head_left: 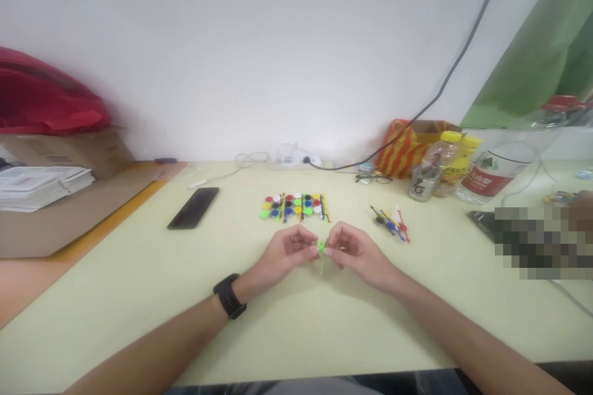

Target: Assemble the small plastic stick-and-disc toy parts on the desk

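Note:
Between my two hands is a small bright green plastic arrow spinner (pixel 321 248), with a thin green stem pointing down. The fingertips of my left hand (pixel 294 250), which has a black watch at the wrist, pinch it from the left. From the right, the thumb and fingers of my right hand (pixel 354 253) close on it too. Fingers cover part of the piece. Just beyond lie rows of coloured discs with arrows (pixel 296 207) in red, blue, green, yellow, white and black. A loose group of arrow spinners (pixel 391 222) rests to the right.
At left lie a black phone (pixel 193 208), stacked white papers (pixel 44 186) and a cardboard box (pixel 74 151). A power strip (pixel 294 157), glasses (pixel 373 179), a striped bag (pixel 407 148) and bottles (pixel 433 166) line the back. A dark device (pixel 482 222) lies at right, partly blurred out.

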{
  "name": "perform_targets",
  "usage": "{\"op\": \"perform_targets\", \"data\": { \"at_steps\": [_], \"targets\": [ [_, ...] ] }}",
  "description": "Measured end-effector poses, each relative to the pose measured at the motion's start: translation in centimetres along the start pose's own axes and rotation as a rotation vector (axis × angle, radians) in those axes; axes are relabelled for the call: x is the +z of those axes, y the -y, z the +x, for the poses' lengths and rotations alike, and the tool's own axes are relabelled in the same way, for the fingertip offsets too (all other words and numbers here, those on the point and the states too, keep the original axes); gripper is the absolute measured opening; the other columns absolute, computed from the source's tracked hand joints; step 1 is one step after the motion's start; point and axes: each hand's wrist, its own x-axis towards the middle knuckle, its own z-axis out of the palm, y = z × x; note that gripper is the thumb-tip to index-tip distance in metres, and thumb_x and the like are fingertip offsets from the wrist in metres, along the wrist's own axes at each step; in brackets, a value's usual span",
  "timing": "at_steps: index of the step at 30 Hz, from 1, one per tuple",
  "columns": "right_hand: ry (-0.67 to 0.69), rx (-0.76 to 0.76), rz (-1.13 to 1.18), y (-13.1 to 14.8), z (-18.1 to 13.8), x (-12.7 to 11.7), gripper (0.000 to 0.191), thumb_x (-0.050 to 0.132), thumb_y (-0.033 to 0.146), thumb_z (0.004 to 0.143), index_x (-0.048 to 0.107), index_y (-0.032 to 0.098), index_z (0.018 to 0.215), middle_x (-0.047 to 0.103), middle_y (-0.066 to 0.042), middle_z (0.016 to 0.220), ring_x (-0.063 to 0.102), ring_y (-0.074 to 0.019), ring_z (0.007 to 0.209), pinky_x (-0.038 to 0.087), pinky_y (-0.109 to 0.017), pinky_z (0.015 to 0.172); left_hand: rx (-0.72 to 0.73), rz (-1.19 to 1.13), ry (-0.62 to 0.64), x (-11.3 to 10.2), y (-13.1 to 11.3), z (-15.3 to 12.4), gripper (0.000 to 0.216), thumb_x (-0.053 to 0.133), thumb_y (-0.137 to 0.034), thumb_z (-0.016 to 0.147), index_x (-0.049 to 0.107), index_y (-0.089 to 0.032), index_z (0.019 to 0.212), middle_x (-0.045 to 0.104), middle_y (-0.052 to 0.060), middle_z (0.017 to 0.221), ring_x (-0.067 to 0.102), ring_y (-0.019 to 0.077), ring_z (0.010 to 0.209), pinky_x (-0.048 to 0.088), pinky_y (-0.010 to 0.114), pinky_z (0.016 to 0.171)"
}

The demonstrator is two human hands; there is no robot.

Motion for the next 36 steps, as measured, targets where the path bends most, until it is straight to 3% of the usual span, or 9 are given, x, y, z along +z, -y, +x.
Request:
{"op": "perform_targets", "data": {
  "at_steps": [6,11,13,15,17,18,24,31,36],
  "targets": [
    [-0.015,-0.008,0.021,0.2,-0.1,0.2,0.039,0.082,0.050,0.085,0.057,0.021,0.095,0.062,0.001,0.082,0.055,-0.0125,0.067,0.047,-0.028,0.063,0.007,0.007,-0.003,-0.1,0.2,0.1,0.035,0.086,-0.040,0.082,0.068,-0.015,0.098,0.072,0.006,0.090,0.071,0.0192,0.085,0.057,0.033,0.082],
    [-0.210,0.029,0.092,0.3,-0.2,-0.2,0.044,0.071,0.057,0.091,0.057,0.025,0.119,0.061,0.003,0.081,0.047,-0.0103,0.057,0.039,-0.026,0.055,-0.005,-0.004,-0.013,-0.1,0.1,0.0,0.034,0.086,-0.040,0.083,0.068,-0.016,0.099,0.071,0.005,0.090,0.071,0.0189,0.086,0.056,0.033,0.083],
    [-0.127,0.101,0.135,0.5,-0.4,-0.7,0.042,0.061,0.063,0.095,0.065,0.021,0.091,0.055,0.002,0.071,0.040,-0.0101,0.053,0.034,-0.028,0.053,-0.005,0.002,-0.016,-0.2,0.1,0.0,0.035,0.085,-0.041,0.083,0.068,-0.016,0.099,0.072,0.005,0.089,0.071,0.0191,0.086,0.056,0.034,0.084],
    [0.089,0.148,0.184,0.8,-0.6,-1.3,0.064,0.050,0.066,0.098,0.051,0.019,0.054,0.043,0.001,0.058,0.035,-0.0112,0.051,0.033,-0.031,0.054,-0.002,0.011,-0.021,-0.3,0.2,0.0,0.035,0.085,-0.041,0.082,0.068,-0.016,0.099,0.072,0.005,0.090,0.071,0.0193,0.086,0.056,0.034,0.084],
    [0.224,0.126,0.199,1.0,-0.7,-1.6,0.075,0.044,0.066,0.099,0.035,0.021,0.040,0.034,0.000,0.052,0.034,-0.0126,0.052,0.033,-0.033,0.056,-0.002,0.011,-0.026,-0.3,0.3,0.1,0.035,0.085,-0.041,0.082,0.067,-0.016,0.099,0.072,0.005,0.091,0.071,0.0194,0.086,0.056,0.034,0.084],
    [0.211,0.100,0.193,1.0,-0.7,-1.6,0.075,0.045,0.066,0.099,0.034,0.021,0.041,0.034,0.000,0.053,0.034,-0.0128,0.053,0.033,-0.033,0.057,-0.006,0.008,-0.027,-0.3,0.3,0.1,0.035,0.085,-0.041,0.082,0.067,-0.016,0.099,0.072,0.005,0.091,0.071,0.0193,0.086,0.056,0.034,0.084],
    [-0.061,-0.002,-0.009,0.4,0.0,-0.5,0.042,0.075,0.057,0.088,0.054,0.021,0.084,0.053,0.002,0.075,0.043,-0.0118,0.062,0.035,-0.027,0.059,-0.003,-0.005,-0.001,-0.2,0.2,0.0,0.032,0.085,-0.038,0.084,0.067,-0.016,0.098,0.070,0.004,0.088,0.070,0.0184,0.085,0.056,0.032,0.082],
    [-0.032,-0.075,-0.235,0.0,-0.2,0.3,0.031,0.070,0.050,0.094,0.058,0.022,0.100,0.061,-0.002,0.089,0.056,-0.0163,0.077,0.046,-0.030,0.070,0.009,0.037,0.027,-0.1,-0.2,-0.1,0.030,0.082,-0.037,0.087,0.067,-0.015,0.101,0.074,0.009,0.098,0.071,0.0208,0.091,0.056,0.036,0.086],
    [-0.072,-0.121,-0.218,0.2,-0.6,0.2,0.036,0.067,0.047,0.097,0.053,0.026,0.124,0.058,-0.001,0.092,0.054,-0.0153,0.075,0.046,-0.031,0.071,0.025,0.012,0.005,-0.1,-0.1,-0.1,0.029,0.082,-0.036,0.087,0.066,-0.016,0.099,0.071,0.005,0.089,0.070,0.0189,0.086,0.056,0.034,0.085]
  ]
}}
